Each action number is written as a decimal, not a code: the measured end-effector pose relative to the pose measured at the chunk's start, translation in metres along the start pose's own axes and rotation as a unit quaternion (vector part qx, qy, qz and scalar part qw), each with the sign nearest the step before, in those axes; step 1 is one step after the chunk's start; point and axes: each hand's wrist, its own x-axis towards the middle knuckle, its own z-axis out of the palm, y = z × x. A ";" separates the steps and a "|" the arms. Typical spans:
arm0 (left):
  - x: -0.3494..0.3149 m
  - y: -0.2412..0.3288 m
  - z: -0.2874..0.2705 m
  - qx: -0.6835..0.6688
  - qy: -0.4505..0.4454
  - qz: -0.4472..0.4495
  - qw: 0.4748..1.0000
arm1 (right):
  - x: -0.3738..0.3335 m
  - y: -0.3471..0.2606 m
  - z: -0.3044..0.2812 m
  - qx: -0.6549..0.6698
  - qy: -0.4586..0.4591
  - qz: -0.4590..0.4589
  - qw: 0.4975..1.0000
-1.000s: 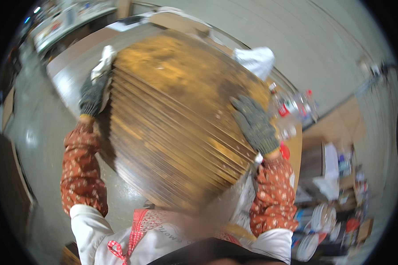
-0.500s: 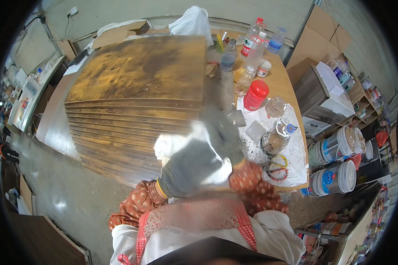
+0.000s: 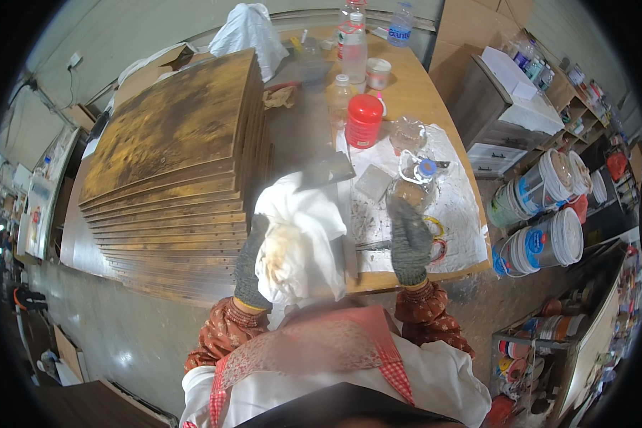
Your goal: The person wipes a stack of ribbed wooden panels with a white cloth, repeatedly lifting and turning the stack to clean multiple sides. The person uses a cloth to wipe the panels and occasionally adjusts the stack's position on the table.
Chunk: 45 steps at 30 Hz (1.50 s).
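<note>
My left hand (image 3: 250, 267), in a dark grey knitted glove, is closed on a bunched white cloth (image 3: 303, 228) with a yellowish-brown stain. The cloth hangs over the table's near edge and hides most of the fingers. My right hand (image 3: 409, 242), gloved alike, has its fingers stretched forward at the near side of a clear plastic bottle (image 3: 411, 191) with a blue cap (image 3: 426, 167). Whether they touch it I cannot tell. Left of that hand, a thin dark tool (image 3: 374, 245) lies on the stained white sheet (image 3: 464, 214). Beside my left hand rises a stack of brown-gold boards (image 3: 171, 121).
A red-lidded jar (image 3: 364, 121), a greyish square pad (image 3: 373, 183) and several clear bottles (image 3: 353, 50) stand or lie on the table. Red and yellow rings (image 3: 437, 246) are right of my right hand. White buckets (image 3: 549, 239) stand on the floor at the right.
My hands have come apart: the right one has moved right to the blue-capped bottle, while the left keeps the cloth. The whole view has shifted, so the table things appear further left and higher.
</note>
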 end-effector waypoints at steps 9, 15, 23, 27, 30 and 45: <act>0.005 -0.026 -0.015 0.427 0.056 0.169 0.886 | 0.029 -0.029 0.003 -0.327 -0.041 -0.119 0.937; -0.036 0.021 0.001 0.219 -0.047 0.178 0.958 | 0.114 0.031 0.102 -0.203 -0.045 -0.102 0.973; -0.166 0.039 -0.028 0.593 0.377 0.397 0.590 | 0.311 0.096 0.150 -0.609 -0.114 -0.127 0.775; -0.201 0.029 -0.039 0.706 0.449 0.366 0.407 | 0.334 0.122 0.141 -0.686 -0.267 -0.110 0.668; -0.191 0.033 -0.034 0.778 0.417 0.340 0.325 | 0.326 0.106 0.151 -0.680 -0.282 -0.141 0.662; -0.086 0.042 -0.035 0.810 0.231 0.210 0.496 | 0.147 -0.046 0.109 -0.334 -0.371 -0.186 0.846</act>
